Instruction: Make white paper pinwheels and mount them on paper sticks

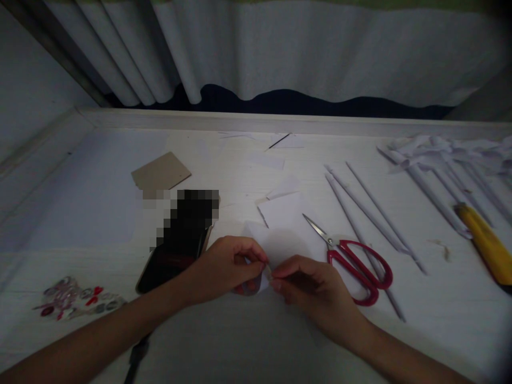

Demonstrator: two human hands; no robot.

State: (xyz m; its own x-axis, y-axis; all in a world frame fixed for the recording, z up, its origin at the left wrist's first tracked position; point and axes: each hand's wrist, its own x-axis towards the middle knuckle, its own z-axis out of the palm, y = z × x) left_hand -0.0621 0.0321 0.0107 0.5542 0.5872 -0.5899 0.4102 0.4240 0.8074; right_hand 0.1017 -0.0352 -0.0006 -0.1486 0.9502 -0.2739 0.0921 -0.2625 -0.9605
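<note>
My left hand (pixel 236 266) is closed around a small pale curled piece (pixel 252 286), which looks partly see-through; I cannot tell whether it is paper or a roll of tape. Close beside it, my right hand (pixel 306 282) pinches a tiny whitish end (pixel 269 273) between thumb and forefinger. The fingertips of both hands nearly meet. Red-handled scissors (pixel 358 266) lie partly open to the right of my right hand, across a thin rolled paper stick (pixel 394 304). Beyond the hands are cut pieces of white paper (pixel 282 209).
A dark phone (pixel 172 261) with a cable lies left of my left hand. Farther out are a cardboard piece (pixel 162 172), a bag of small trinkets (pixel 76 298), more paper sticks (pixel 368 208), a yellow cutter (pixel 486 242) and crumpled white strips (pixel 448 152). A curtain (pixel 300 48) hangs behind.
</note>
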